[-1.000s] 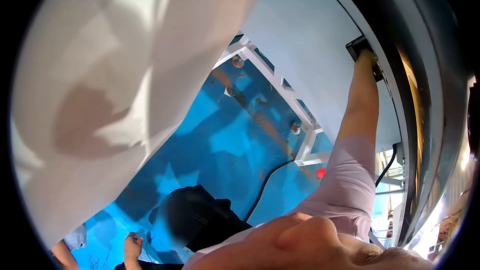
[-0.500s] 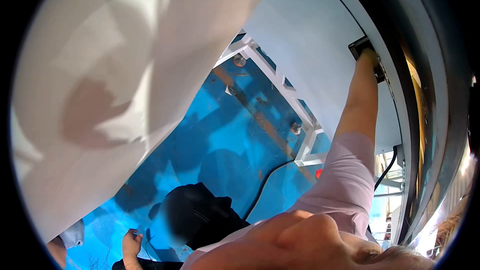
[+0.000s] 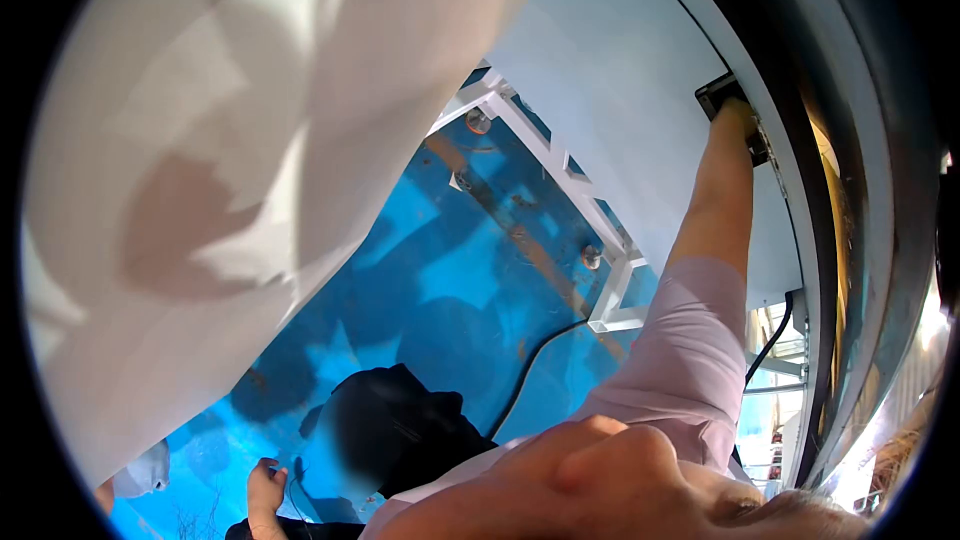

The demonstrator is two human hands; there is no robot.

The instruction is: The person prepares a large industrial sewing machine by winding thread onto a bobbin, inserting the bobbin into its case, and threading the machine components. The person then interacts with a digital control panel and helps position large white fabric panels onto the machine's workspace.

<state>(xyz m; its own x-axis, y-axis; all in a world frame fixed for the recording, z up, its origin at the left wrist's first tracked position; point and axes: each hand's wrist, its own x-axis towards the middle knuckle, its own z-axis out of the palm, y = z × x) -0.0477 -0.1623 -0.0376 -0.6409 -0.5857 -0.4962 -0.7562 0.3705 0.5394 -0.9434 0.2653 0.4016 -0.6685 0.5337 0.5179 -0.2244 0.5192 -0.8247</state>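
Observation:
My right hand (image 3: pixel 737 116) is at the end of a bare forearm in a pale pink sleeve. It reaches into a black recessed fitting (image 3: pixel 715 95) set in the edge of a large pale panel (image 3: pixel 610 40). The fingers are hidden inside the dark recess, so I cannot see whether they grip anything. My left hand does not show. Part of a face fills the bottom of the view.
White metal framing (image 3: pixel 545 145) stands on a blue floor (image 3: pixel 450 270). A black cable (image 3: pixel 525 370) runs across it. Pale sheeting (image 3: pixel 200 190) covers the left. A dark, partly blurred shape (image 3: pixel 400 430) and another person's hand (image 3: pixel 265 490) appear below. A curved dark rim (image 3: pixel 815 190) borders the right.
The reaching arm has shifted very slightly left, its hand still at the recess. At the lower left edge, the grey cloth and the skin beside it have moved a little.

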